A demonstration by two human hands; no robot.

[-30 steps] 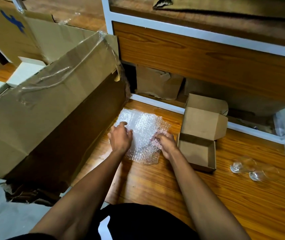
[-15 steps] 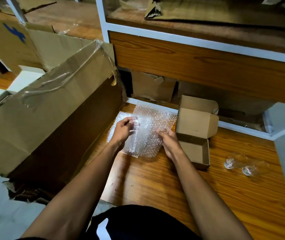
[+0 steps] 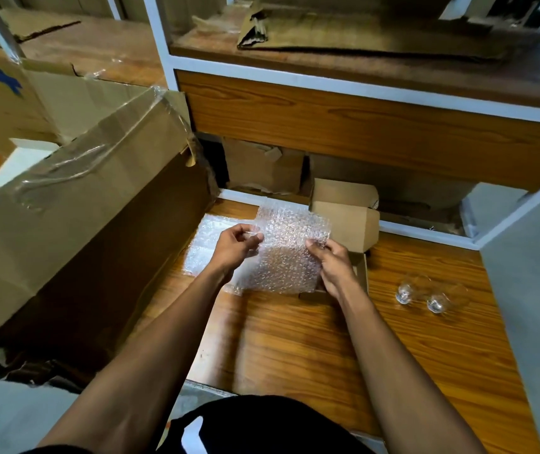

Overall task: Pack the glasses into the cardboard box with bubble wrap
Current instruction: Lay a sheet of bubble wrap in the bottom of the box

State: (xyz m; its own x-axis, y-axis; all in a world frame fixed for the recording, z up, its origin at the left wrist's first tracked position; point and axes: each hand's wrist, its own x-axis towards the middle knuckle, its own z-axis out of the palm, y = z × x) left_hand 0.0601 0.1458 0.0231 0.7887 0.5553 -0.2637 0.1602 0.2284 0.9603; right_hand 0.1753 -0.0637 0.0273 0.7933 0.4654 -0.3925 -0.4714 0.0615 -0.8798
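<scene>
Over at nine o'clock a big, battered brown corrugated carton [image 3: 75,224] lies on its side, loose clear tape wrinkling across its top. Moving in: the left hand [image 3: 234,249] pinches one edge of the clear, pebbly bubble wrap sheet [image 3: 286,253], thumb and fingertips clamped on it, while another piece lies flat on the glossy wood-grain floor [image 3: 295,348] beneath. The right hand [image 3: 332,262] grips the sheet's opposite edge, fingers curled on it, so the sheet hangs raised between them. Just behind it, at one o'clock of the hands, sits the small open brown cardboard box [image 3: 347,221], flap up. At three o'clock, well apart, the two clear round glasses [image 3: 421,293] lie on their sides, unwrapped. My read: the wrap is being readied; next, it needs laying flat and a glass fetched.
</scene>
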